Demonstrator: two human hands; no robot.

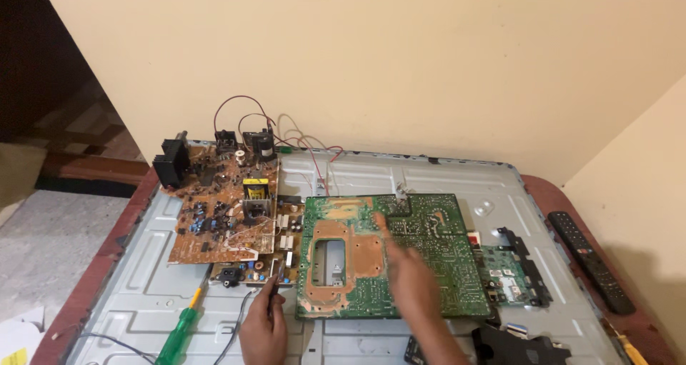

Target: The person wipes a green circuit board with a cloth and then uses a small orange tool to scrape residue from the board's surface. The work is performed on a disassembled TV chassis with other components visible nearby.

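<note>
We pin green circuit board (393, 258) flat under right hand (411, 276), fingers spread, released; left hand (263, 329) grasping thin probe (277, 283), tip steady near brown board (225, 208).

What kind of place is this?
Probably a home repair spot for electronics. A green circuit board and a brown circuit board lie on a metal panel, beside a green screwdriver.

Left hand (263, 329) curled in a pinch grip; right hand (413, 279) blurred, seemingly flat, fingers extended.
</note>
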